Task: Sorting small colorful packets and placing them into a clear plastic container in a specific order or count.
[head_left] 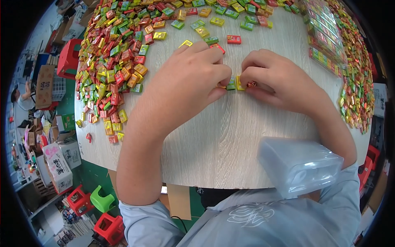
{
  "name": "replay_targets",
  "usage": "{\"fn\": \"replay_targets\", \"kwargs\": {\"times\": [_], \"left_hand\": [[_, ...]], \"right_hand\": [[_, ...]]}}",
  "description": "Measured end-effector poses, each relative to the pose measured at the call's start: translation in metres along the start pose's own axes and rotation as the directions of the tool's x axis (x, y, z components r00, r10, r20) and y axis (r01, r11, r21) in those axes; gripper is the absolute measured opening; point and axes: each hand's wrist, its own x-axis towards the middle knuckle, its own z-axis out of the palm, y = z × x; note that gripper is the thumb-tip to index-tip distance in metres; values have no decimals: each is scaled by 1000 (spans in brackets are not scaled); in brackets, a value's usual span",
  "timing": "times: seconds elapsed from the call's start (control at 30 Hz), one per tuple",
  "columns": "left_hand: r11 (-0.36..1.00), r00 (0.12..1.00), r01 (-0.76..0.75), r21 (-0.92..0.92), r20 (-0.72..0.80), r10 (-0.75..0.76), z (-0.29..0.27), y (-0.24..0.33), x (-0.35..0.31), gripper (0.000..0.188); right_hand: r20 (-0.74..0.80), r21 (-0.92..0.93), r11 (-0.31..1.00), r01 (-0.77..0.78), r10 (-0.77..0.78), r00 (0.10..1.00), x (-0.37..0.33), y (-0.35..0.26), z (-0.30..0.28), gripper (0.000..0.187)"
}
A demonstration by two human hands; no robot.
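My left hand (193,70) is closed with thumb and fingertips pinching the end of a short row of small boxes at the middle of the table. A small green box (231,83) shows at its fingertips. From the other side my right hand (284,80) has its fingers closed against a small yellow box (240,83), which stands beside the green one. Within the curl of the right hand a small red box (252,84) is partly visible. Other boxes in the row may be hidden by my fingers. Just beyond the hands lies a loose red box (234,39).
A large heap of small colourful boxes (119,70) covers the table's left and far side; another heap (358,78) runs along the right. Clear packs of boxes (327,37) stand far right. An open clear plastic container (300,164) lies near my right forearm, at the front edge.
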Motion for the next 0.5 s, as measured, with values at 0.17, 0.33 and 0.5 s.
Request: {"fn": "replay_targets", "kwargs": {"times": [0.17,0.33,0.5], "left_hand": [[1000,1000,-15,20,-12,15,4,3,2,22],[1000,1000,5,-12,2,-5,-7,4,3,27],[998,991,66,17,-117,-64,-8,-8,-1,28]], "right_hand": [[-11,-8,1000,-19,19,1000,3,-2,6,25],[-11,-14,1000,-8,7,1000,2,-1,3,34],[-35,-19,1000,-15,14,999,3,-3,5,42]]}}
